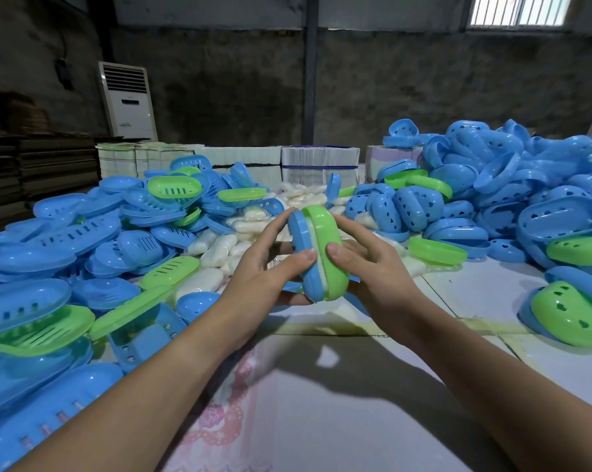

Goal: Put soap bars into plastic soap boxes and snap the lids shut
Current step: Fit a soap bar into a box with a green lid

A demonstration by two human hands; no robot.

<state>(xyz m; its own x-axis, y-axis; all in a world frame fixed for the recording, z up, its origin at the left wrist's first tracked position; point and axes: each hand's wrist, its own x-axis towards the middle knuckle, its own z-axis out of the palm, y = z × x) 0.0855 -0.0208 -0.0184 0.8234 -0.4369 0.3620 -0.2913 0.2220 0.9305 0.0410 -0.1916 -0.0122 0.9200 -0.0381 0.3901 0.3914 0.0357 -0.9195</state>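
Both hands hold one soap box (321, 253) on edge above the table: a blue half on the left and a green half on the right. A white soap bar (318, 258) shows in the narrow gap between the halves. My left hand (270, 264) grips the blue half, thumb near the seam. My right hand (366, 264) grips the green half, thumb on its side. Wrapped white soap bars (219, 248) lie in a heap just behind the hands.
Loose blue and green box halves (83, 253) pile up on the left, and a bigger pile of boxes (526, 185) rises on the right. Stacked bundles of flat cartons (318, 161) line the table's back. The white table (355, 403) lies under my forearms.
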